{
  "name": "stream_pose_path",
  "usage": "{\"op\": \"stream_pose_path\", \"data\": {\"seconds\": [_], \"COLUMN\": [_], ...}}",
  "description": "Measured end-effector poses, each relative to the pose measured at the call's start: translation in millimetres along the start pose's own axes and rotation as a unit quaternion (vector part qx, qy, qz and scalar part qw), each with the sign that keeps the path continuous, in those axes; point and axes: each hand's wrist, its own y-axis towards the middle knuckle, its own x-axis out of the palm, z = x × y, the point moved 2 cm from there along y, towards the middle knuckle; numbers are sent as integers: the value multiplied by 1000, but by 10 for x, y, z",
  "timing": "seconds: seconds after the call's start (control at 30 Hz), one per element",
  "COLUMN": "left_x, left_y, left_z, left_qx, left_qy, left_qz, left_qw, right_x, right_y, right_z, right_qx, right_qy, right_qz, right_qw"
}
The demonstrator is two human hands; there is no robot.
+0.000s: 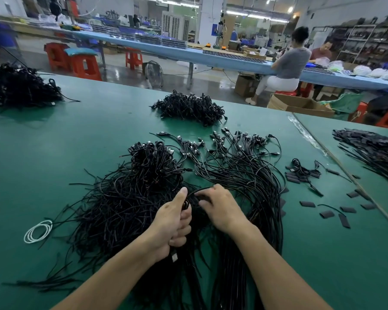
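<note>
1. head view, lower centre: the left hand (174,222) has its fingers (185,229) curled tight round a coiled black cable (199,189), thumb pointing up.
2. the right hand (221,208) pinches the same cable's loop with bent fingers.
3. both hands sit over a heap of black cables (244,173) on the green worktop (54,142); a white coil (38,231) lies at lower left.

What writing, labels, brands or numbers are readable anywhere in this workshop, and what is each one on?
Nothing here can be read.
Blue plate on the white pillar: too blurred to read.
Cardboard box: no legible print.
Black cable held by left hand and right hand: no marking visible.
</note>
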Motion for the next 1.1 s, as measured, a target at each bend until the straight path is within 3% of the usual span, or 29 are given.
{"op": "stream_pose_path", "data": {"seconds": [0.13,0.27,0.37,0.5,0.57,0.67,0.77,0.83,0.97,1.1], "left_x": [13,70,89,81,114,213,319,380,437,369], "left_y": [-13,1,-19,-84,-122,-161,-192,-224,-283,-244], "left_z": [76,89,103,154,170,179,181,199,258,288], "left_qx": [12,16,36,72,86,105,124,144,190,254], "left_qy": [-59,-86,-95,-92,-63,10,69,60,-7,34], "left_qz": [2,-2,-18,-50,-56,-63,-60,-62,-75,-61], "left_qw": [998,996,995,992,993,992,988,986,979,965], "right_x": [132,156,122,-90,-221,-340,-352,-329,-285,-263], "right_y": [66,34,-13,-180,-316,-502,-649,-710,-800,-891], "right_z": [-166,-237,-225,-236,-228,-224,-318,-403,-509,-585], "right_qx": [-89,-150,-182,-96,-26,55,77,90,128,89], "right_qy": [-172,-231,-214,55,220,447,599,648,665,664], "right_qz": [-21,31,78,217,305,354,304,259,177,92], "right_qw": [981,961,957,970,926,820,737,711,714,737]}}
